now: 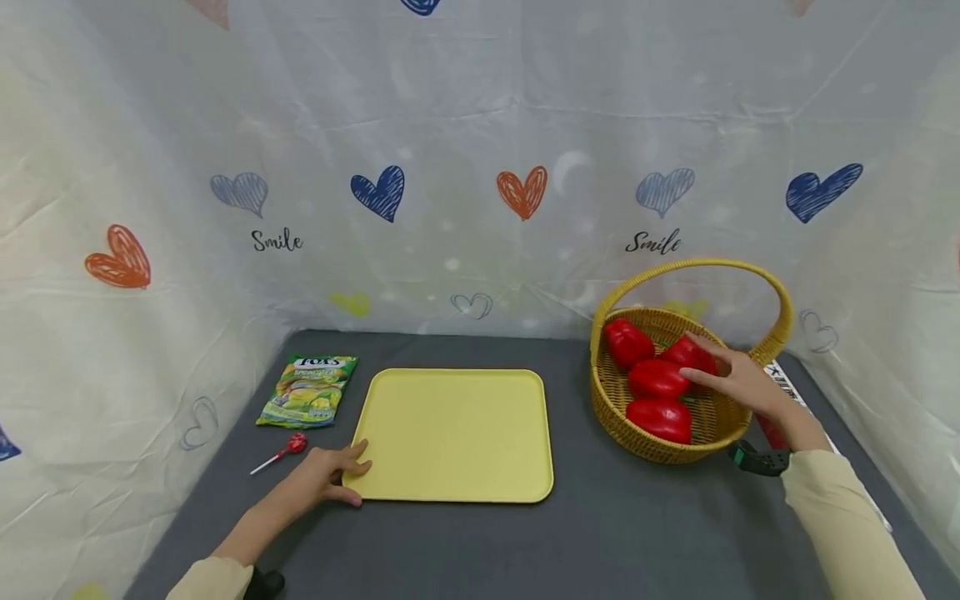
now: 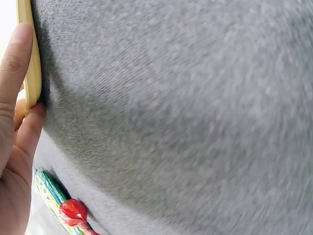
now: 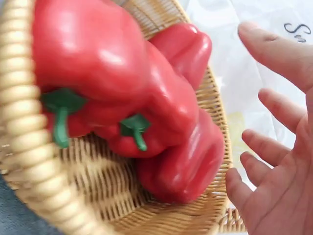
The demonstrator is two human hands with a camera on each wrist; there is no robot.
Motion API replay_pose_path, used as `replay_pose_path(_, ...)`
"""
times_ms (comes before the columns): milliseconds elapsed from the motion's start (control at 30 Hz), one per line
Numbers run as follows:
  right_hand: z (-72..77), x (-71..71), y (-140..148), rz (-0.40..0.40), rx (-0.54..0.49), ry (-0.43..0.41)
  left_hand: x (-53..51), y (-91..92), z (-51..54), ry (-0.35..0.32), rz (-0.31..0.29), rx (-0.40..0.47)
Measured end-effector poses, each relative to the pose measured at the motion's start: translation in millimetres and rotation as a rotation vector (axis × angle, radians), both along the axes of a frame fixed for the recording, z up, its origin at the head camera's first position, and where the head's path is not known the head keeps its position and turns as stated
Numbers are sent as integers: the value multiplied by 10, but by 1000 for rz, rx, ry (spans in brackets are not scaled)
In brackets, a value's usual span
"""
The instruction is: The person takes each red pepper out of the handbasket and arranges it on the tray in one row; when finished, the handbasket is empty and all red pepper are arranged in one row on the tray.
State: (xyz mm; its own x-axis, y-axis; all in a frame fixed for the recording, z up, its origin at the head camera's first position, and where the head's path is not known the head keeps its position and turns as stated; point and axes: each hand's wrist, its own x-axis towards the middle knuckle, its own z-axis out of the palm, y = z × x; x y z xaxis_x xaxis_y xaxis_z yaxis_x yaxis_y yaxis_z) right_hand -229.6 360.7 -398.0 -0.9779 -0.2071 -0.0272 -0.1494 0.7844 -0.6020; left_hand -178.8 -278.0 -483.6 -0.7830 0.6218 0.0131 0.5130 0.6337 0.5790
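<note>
In the head view, my left hand (image 1: 322,477) holds the near left corner of a flat yellow tray (image 1: 457,437). The left wrist view shows thumb and fingers on either side of the tray's rim (image 2: 33,73). My right hand (image 1: 738,379) is over the right side of a yellow wicker basket (image 1: 648,450) with a tall handle. Inside lie several red bell peppers (image 1: 658,379), two showing green stems in the right wrist view. There the right hand's fingers (image 3: 266,147) are spread apart with nothing between them, close to the peppers.
Left of the tray lie a green and yellow candy bag (image 1: 307,392) and a red lollipop (image 1: 296,442) with a white stick. A white printed strip (image 1: 783,379) and a partly hidden red thing (image 1: 772,432) are right of the basket. A heart-patterned curtain (image 1: 450,275) stands behind the table.
</note>
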Motion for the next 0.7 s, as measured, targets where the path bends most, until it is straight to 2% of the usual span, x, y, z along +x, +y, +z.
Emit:
replay_pose_path(133,65,-131,-11,-23,44,-53,-43,15,34,-36,3,-61)
replay_pose_path(300,55,-233,1,-43,63,-101,-41,45,48,-16,-15,-74)
replay_pose_path(533,25,-424,-24,-63,168,-51,6,75,73,-18,3,-77)
replay_pose_path(700,-43,-474,-12,-87,179,-23,0,80,104,-12,6,-76)
